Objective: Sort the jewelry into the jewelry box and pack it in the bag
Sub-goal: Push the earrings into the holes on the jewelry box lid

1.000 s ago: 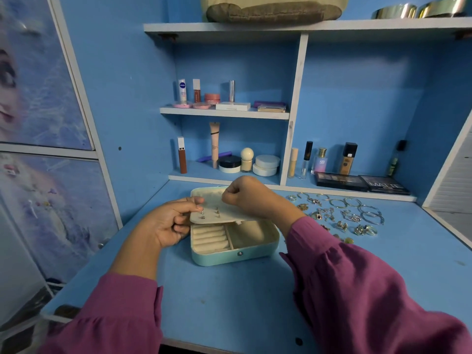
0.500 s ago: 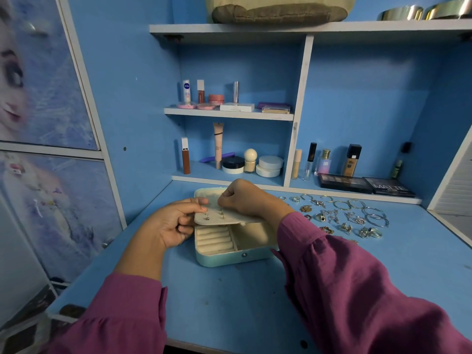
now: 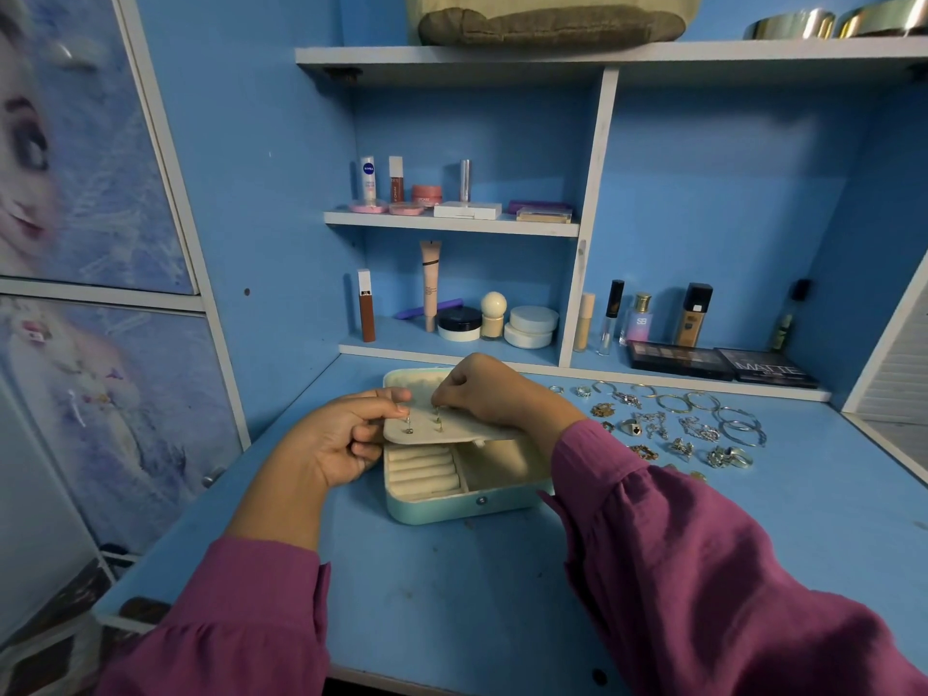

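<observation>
A teal jewelry box lies open on the blue desk, with cream ring rolls inside. Above it tilts its cream earring panel; my left hand grips the panel's left edge, thumb on top. One earring sits in the panel near that thumb. My right hand reaches over the box and pinches a second earring at the panel. Loose rings, bangles and chains are spread out to the right of the box. A beige bag rests on the top shelf.
Cosmetics fill the shelves behind the box, and two dark palettes lie on the low ledge at the back right. A cabinet door with a printed picture closes off the left side. Metal bowls stand top right.
My right hand came down from above the box to the panel, its fingertips now at the second earring. My left hand kept its hold on the panel.
</observation>
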Tool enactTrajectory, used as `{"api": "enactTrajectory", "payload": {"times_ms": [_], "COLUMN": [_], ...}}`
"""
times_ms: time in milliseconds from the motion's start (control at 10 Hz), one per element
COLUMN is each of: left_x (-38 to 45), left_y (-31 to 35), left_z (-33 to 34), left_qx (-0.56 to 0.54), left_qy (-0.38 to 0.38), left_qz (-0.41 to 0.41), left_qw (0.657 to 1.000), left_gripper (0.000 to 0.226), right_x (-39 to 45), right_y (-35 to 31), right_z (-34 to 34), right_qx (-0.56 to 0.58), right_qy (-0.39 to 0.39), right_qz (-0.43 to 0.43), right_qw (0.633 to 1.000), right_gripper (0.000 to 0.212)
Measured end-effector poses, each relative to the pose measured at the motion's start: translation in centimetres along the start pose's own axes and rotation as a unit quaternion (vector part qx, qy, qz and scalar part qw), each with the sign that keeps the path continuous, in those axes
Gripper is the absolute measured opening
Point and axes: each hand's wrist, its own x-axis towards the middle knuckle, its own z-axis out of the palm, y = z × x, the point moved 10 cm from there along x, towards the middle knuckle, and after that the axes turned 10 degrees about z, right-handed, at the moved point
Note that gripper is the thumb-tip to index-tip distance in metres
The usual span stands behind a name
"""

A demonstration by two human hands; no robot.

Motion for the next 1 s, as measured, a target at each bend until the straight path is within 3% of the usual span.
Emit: {"api": "enactTrajectory", "payload": {"times_ms": [500,1000], "left_x": [0.4,0.4], "left_y": [-0.2,-0.2], "left_z": [-0.4,-0.3], "left_qx": [-0.002,0.0], "left_qy": [0.001,-0.001], "left_qz": [0.002,0.003], "left_qw": [1.0,1.0], "left_gripper": [0.019,0.02], "right_x": [-0.2,-0.5], "right_y": [0.3,-0.8], "right_z": [-0.8,-0.4], "right_qx": [0.063,-0.002], "right_qy": [0.027,0.036], "right_qz": [-0.004,-0.05], "right_qw": [0.998,0.998], "right_gripper": [0.016,0.016]}}
